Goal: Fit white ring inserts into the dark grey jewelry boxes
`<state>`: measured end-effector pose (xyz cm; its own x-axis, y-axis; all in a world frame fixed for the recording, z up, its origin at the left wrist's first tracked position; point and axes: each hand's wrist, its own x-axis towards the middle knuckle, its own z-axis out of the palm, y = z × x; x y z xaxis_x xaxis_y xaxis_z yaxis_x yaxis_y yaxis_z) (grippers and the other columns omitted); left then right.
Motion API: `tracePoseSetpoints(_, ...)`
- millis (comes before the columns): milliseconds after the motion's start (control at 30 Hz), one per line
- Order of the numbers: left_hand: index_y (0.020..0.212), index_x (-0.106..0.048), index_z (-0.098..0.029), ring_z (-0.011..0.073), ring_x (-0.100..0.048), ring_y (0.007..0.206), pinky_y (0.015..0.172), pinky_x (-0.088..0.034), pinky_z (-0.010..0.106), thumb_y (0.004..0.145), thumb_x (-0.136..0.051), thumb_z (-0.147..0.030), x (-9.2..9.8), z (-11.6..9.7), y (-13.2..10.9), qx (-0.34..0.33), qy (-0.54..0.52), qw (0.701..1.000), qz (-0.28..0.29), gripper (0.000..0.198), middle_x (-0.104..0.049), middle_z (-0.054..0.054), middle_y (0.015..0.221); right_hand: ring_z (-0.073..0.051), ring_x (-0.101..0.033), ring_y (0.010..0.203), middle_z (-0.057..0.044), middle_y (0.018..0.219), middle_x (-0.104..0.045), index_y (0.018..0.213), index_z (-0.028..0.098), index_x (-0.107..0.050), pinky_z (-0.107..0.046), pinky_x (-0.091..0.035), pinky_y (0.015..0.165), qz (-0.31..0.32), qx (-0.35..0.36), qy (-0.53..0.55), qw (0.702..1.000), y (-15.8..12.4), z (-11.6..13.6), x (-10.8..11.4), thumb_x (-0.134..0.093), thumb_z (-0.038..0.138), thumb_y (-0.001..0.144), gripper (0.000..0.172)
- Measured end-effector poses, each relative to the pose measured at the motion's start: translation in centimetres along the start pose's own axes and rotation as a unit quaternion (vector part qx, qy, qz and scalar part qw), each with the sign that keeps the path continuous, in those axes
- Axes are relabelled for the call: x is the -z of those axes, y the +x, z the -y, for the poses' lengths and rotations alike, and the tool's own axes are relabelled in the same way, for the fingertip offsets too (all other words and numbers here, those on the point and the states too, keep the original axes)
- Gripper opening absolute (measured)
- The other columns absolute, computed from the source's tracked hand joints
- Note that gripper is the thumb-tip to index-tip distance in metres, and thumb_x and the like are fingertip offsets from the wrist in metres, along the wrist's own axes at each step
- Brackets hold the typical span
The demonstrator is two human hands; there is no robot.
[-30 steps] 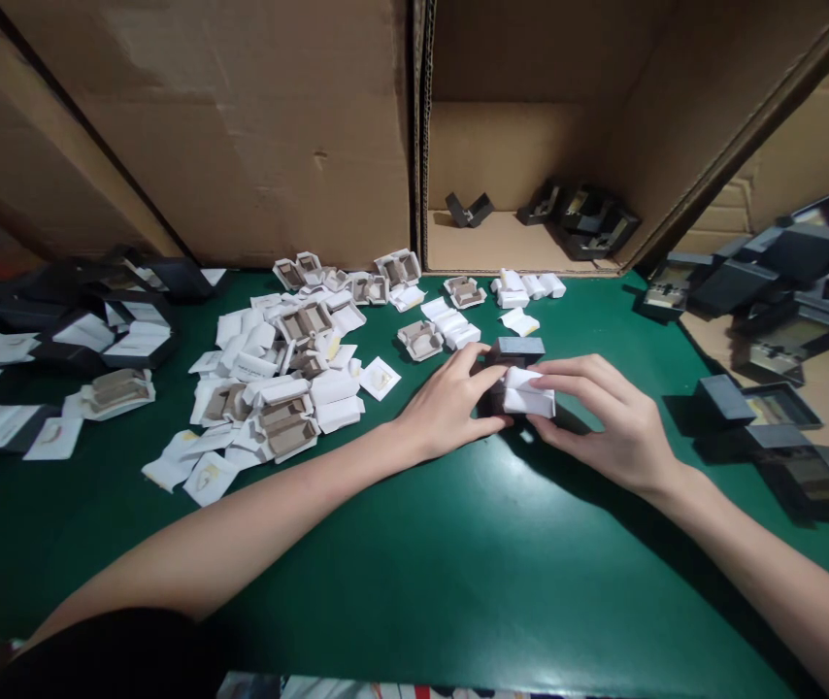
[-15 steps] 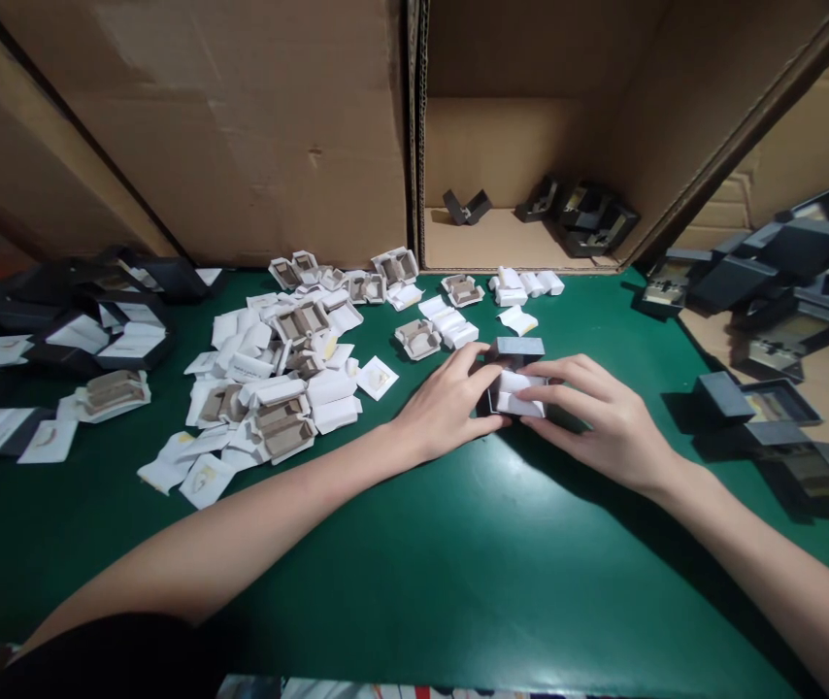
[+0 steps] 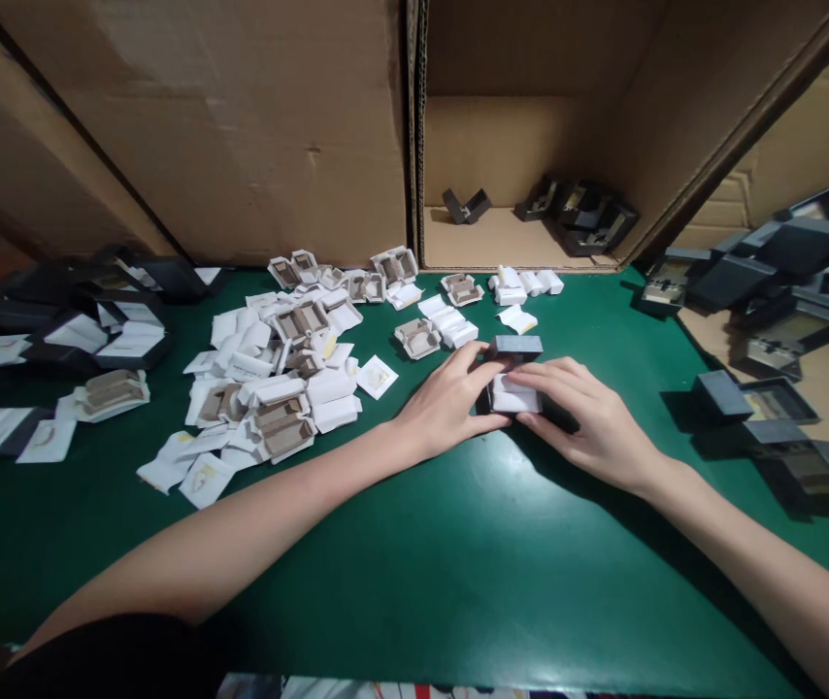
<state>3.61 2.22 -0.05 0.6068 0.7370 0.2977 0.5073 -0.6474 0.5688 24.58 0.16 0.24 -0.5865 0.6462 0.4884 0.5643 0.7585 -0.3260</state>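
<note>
A glossy green surface (image 3: 531, 582) spreads beneath the left fingers (image 3: 485, 376) and right fingers (image 3: 551, 375); beyond them opens a cardboard carton (image 3: 509, 150). Between them sits a dark box (image 3: 517, 348), lid up, holding a white insert (image 3: 517, 398). The left fingers clasp the box's left side; the right fingers, close together, touch the insert, pinching or not unclear.

The small box (image 3: 517, 345) in my left grip (image 3: 438, 408) is dark grey, its insert (image 3: 516, 399) white. Around that box, my bench (image 3: 494, 573) is plain green. Left of the box lie paper trays (image 3: 287, 439), white outside, greyish brown inside, and a white card (image 3: 377, 377) with yellowish print; behind it, a brown carton (image 3: 509, 146); right, dark-grey boxes (image 3: 723, 396).
</note>
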Motion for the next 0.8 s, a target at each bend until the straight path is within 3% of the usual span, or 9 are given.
tracePoseSetpoints(200,0.125,-0.052,-0.017,0.0297,-0.047,0.124,0.102,-0.045,0.042,0.078,-0.071,-0.030,-0.1,0.3,0.1,-0.003,-0.014,1.000,-0.003,0.053,-0.046,0.013,0.130,-0.025,-0.055,0.102,-0.009,0.117,-0.065,0.123,0.022,-0.051,-0.045,-0.045,0.081,-0.004,0.008,-0.082,0.997,-0.3,-0.3,-0.6,-0.056,0.023,0.089,0.035)
tracePoseSetpoints(467,0.129,-0.050,-0.019,0.0279,-0.047,0.126,0.105,-0.041,0.042,0.078,-0.071,-0.029,0.3,0.7,0.3,-0.034,-0.043,0.998,0.018,0.056,-0.046,0.013,0.134,-0.024,-0.056,0.104,-0.014,0.118,-0.060,0.127,0.022,-0.053,-0.042,-0.051,0.084,-0.012,0.039,-0.028,0.999,-0.2,-0.7,0.2,-0.047,0.012,0.090,0.039)
tracePoseSetpoints(800,0.129,-0.053,-0.022,0.0276,-0.047,0.125,0.103,-0.042,0.041,0.077,-0.073,-0.028,0.8,1.0,0.6,-0.053,-0.070,0.995,0.037,0.056,-0.048,0.012,0.134,-0.019,-0.061,0.094,-0.008,0.105,-0.066,0.119,0.027,-0.060,-0.036,-0.052,0.076,-0.028,0.050,-0.016,0.998,-0.2,-1.8,0.1,-0.045,0.008,0.090,0.037)
